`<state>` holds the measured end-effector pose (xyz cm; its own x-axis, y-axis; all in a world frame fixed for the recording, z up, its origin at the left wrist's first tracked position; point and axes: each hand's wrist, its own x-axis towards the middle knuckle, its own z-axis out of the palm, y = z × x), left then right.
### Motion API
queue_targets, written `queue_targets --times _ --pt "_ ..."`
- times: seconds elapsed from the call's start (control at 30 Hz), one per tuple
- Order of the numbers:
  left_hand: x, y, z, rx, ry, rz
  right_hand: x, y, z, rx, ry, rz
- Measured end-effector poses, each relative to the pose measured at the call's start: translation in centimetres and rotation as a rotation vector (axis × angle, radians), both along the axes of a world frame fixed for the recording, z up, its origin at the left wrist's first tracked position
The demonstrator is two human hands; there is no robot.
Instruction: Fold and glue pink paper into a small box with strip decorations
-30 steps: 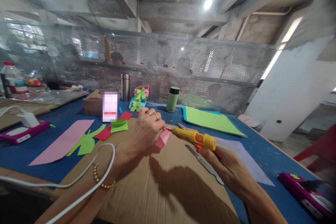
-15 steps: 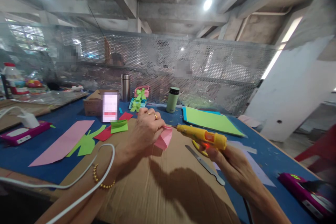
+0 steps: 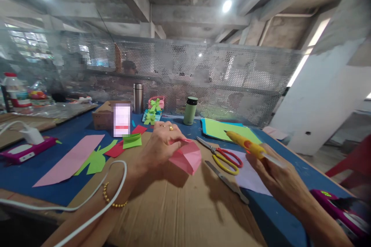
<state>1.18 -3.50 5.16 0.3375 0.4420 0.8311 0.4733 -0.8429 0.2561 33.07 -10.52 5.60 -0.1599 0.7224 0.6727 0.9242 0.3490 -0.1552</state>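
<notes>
From where I stand, the person's left hand (image 3: 162, 142) has its grip pinched shut on the pink folded paper (image 3: 188, 158). It holds the piece just above the cardboard sheet (image 3: 174, 208) that covers the near part of the blue counter (image 3: 29, 191). The right hand (image 3: 271, 170) has its grip clenched around the yellow glue gun (image 3: 246, 144), raised off to the side with the nozzle pointing away from the paper. To my eye the thing to get right here is the pinch. The fingertips should sit on the fold itself so the layers lie flat and square, clear of any seam where hot glue may show. The gun is best held level, with its tip off the skin. The scissors (image 3: 224, 156) and the metal strip (image 3: 227, 181) lie between the two hands, and the white cable (image 3: 121, 171) loops by the left wrist. Both could snag a careless move.
</notes>
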Motion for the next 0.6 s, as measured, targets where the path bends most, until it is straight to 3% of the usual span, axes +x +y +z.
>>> queue_targets --times 0.13,0.23,0.33,0.4,0.43,0.53,0.6 --pt "0.1 -0.1 -0.1 0.119 -0.006 0.002 6.9 1.8 -4.1 -0.105 -0.248 -0.208" --pt "0.3 -0.7 0.2 0.205 -0.028 -0.018 11.7 2.8 -7.5 -0.198 -0.322 -0.225" --pt "0.6 -1.3 0.5 0.277 -0.039 -0.015 13.0 2.6 -7.6 -0.218 -0.367 -0.206" --pt "0.8 -1.7 0.7 0.306 -0.033 -0.011 10.8 2.0 -5.5 -0.115 -0.401 -0.260" --pt "0.9 -1.8 0.7 0.314 -0.032 -0.012 8.8 1.5 -4.0 -0.058 -0.403 -0.212" --pt "1.0 -1.8 0.5 0.307 -0.029 -0.029 0.5 0.4 0.6 0.045 -0.295 0.147" --pt "1.1 -1.7 0.3 0.275 -0.022 -0.051 -4.9 0.2 2.4 0.068 -0.193 0.347"
